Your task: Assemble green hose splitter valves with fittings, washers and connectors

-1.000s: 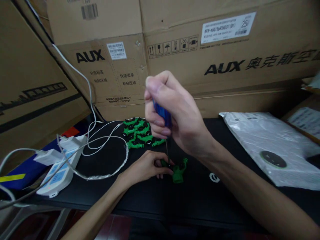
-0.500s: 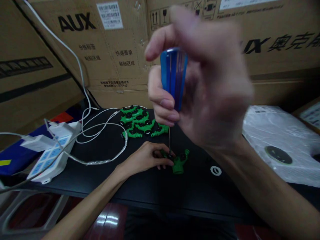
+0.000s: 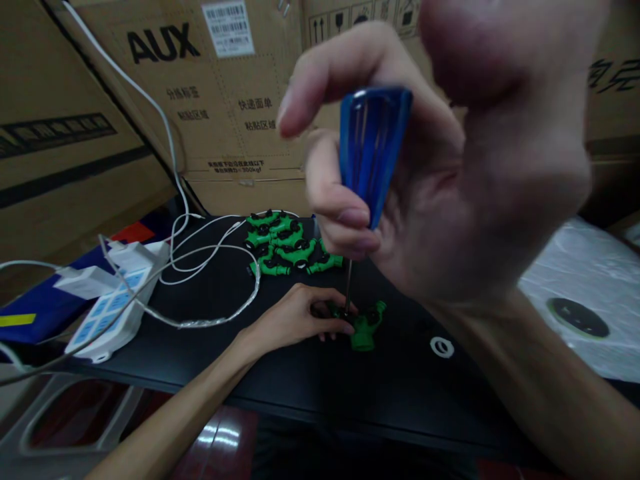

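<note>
My right hand [image 3: 430, 160] is wrapped round the blue handle of a screwdriver [image 3: 375, 147], with its lower fingers on the grip and the index finger and thumb lifted off. The thin shaft runs down to a green Y-shaped hose connector [image 3: 364, 335] lying on the black table. My left hand [image 3: 313, 313] grips the left branch of that connector, close to the screwdriver's tip. Fingers hide the exact spot where the tip meets the part. A white ring [image 3: 442, 347] lies on the table, right of the connector.
Several green connectors with black parts [image 3: 295, 253] are grouped at the back. On the left, a white power strip [image 3: 117, 300] carries plugs and loose white cables [image 3: 220, 325]. Cardboard boxes [image 3: 225, 133] wall the back; a white wrapped package [image 3: 565, 287] lies at right.
My right hand has turned around the screwdriver handle and appears larger, further right. My left hand keeps its grip on the connector. The whole view has shifted slightly.
</note>
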`<action>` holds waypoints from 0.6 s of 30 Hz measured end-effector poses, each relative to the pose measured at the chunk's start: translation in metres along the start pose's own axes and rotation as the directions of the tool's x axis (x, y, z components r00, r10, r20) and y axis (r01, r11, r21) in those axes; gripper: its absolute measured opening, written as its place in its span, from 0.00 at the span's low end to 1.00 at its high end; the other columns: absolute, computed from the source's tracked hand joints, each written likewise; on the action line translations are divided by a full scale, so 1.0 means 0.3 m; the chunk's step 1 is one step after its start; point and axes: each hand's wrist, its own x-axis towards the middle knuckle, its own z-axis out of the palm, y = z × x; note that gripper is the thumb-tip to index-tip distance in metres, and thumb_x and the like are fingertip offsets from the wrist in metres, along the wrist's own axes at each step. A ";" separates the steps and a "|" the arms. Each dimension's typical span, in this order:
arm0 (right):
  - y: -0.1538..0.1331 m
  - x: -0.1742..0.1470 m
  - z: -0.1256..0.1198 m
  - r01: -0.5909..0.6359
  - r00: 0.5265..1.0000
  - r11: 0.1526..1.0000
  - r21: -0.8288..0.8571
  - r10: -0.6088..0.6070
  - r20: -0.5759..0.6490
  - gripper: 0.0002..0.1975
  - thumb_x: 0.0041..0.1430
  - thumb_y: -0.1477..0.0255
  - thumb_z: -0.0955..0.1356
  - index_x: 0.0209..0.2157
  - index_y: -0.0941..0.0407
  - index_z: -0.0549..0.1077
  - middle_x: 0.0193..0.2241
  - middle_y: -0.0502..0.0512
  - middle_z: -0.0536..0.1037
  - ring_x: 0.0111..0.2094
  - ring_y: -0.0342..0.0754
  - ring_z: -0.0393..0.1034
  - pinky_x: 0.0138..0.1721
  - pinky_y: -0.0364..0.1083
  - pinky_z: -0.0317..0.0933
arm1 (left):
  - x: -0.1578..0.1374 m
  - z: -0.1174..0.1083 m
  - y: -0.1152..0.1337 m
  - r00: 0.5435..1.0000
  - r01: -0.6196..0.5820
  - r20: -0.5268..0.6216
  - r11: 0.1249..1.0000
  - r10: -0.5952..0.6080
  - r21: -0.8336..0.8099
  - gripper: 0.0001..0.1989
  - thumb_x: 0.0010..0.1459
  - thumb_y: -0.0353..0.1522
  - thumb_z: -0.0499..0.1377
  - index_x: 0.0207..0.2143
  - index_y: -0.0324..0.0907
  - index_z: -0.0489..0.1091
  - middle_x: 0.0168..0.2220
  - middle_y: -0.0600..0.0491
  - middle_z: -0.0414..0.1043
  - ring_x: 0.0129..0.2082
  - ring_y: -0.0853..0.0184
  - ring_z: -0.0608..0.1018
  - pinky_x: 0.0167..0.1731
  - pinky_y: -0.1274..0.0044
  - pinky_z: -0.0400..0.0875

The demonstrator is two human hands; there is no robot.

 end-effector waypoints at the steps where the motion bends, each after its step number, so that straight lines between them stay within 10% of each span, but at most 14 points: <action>1: -0.001 0.000 -0.006 0.052 0.998 0.999 -0.012 -0.052 0.034 0.17 0.67 0.57 0.62 0.28 0.51 0.57 0.23 0.44 0.62 0.21 0.40 0.52 0.18 0.43 0.46 | -0.001 0.000 0.002 1.000 -0.003 0.003 1.000 0.003 0.003 0.18 0.56 0.39 0.70 0.47 0.41 0.78 0.29 0.55 0.80 0.25 0.69 0.80 0.27 0.79 0.76; 7: 0.002 0.011 0.004 0.056 0.997 0.997 0.044 -0.054 -0.046 0.19 0.65 0.57 0.67 0.30 0.52 0.56 0.24 0.44 0.70 0.20 0.40 0.63 0.22 0.42 0.60 | -0.001 0.002 -0.003 1.000 -0.008 -0.011 0.999 0.008 0.036 0.18 0.57 0.41 0.69 0.46 0.41 0.78 0.28 0.55 0.79 0.24 0.70 0.79 0.27 0.79 0.75; 13: 0.014 0.009 0.001 -0.027 0.999 0.990 0.138 0.031 -0.025 0.14 0.66 0.61 0.68 0.34 0.51 0.58 0.16 0.38 0.58 0.15 0.37 0.48 0.14 0.37 0.45 | -0.001 0.002 0.001 0.999 -0.022 -0.022 0.999 0.023 0.045 0.18 0.56 0.41 0.70 0.46 0.41 0.79 0.27 0.55 0.79 0.23 0.69 0.79 0.26 0.79 0.74; 18: 0.004 0.006 -0.012 -0.013 1.000 0.996 0.087 0.012 0.023 0.15 0.69 0.59 0.63 0.32 0.55 0.67 0.21 0.44 0.63 0.19 0.40 0.57 0.20 0.44 0.54 | -0.005 0.003 0.012 1.000 -0.004 -0.021 1.000 0.005 0.030 0.17 0.57 0.39 0.70 0.46 0.41 0.79 0.27 0.56 0.78 0.23 0.71 0.78 0.27 0.80 0.74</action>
